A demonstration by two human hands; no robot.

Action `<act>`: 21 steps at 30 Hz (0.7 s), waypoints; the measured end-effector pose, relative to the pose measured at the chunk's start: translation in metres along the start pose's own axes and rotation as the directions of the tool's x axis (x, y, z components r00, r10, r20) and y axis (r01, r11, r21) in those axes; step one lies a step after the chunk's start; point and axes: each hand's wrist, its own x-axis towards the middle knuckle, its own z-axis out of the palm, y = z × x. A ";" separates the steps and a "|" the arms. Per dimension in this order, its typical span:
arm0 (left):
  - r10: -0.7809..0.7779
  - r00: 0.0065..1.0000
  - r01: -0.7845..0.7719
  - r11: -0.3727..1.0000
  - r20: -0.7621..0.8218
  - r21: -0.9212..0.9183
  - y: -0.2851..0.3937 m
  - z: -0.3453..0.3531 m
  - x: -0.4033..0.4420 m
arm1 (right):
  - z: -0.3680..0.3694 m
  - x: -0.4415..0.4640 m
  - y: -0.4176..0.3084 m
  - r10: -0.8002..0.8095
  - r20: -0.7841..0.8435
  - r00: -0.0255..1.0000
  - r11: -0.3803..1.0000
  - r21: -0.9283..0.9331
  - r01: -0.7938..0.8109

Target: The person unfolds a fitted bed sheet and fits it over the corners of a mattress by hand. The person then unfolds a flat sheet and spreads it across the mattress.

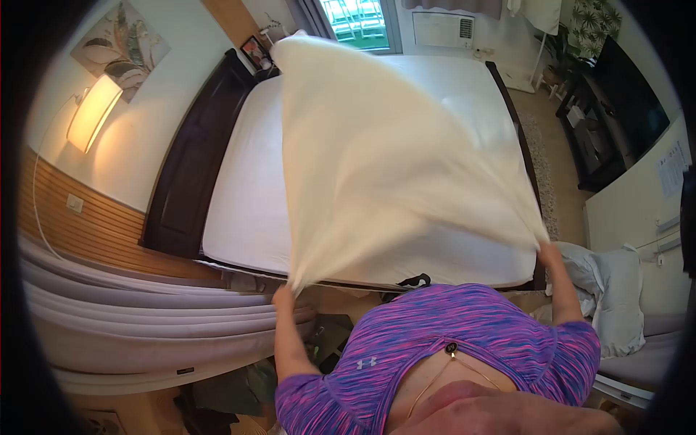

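Observation:
A cream cloth [377,152] billows in the air above the bed, its far end lifted toward the window side. My left hand [284,296] is closed on its near left corner. At the near right corner, my right hand [549,254] grips the same cloth. Beneath it lies a mattress [243,181] with a white cover, partly hidden by the cloth. Both arms are stretched out to the sides.
A dark headboard [192,156] stands left of the mattress, below a lit wall lamp [94,112]. Grey curtains [145,319] hang at the lower left. Pillows [609,290] lie at the right. A TV [631,94] on a dark stand [594,138] is at the far right.

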 end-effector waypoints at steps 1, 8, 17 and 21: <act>-0.225 0.971 0.222 0.974 0.084 0.044 -0.017 -0.011 -0.051 | 0.023 -0.041 0.037 0.084 0.190 0.978 0.992 -0.114 -0.063; -0.745 0.620 0.735 0.661 -0.248 -0.149 -0.027 -0.029 -0.172 | 0.108 -0.145 0.064 0.200 0.265 0.943 0.856 0.421 -0.300; -0.460 0.279 0.224 -0.822 0.843 -0.523 -0.074 0.100 -0.126 | 0.088 -0.092 0.007 0.336 0.226 0.914 0.938 0.010 -0.347; 0.128 0.925 0.348 -0.660 0.357 -0.666 -0.109 0.113 0.038 | 0.114 0.067 -0.040 0.545 0.099 0.833 0.523 0.736 -0.430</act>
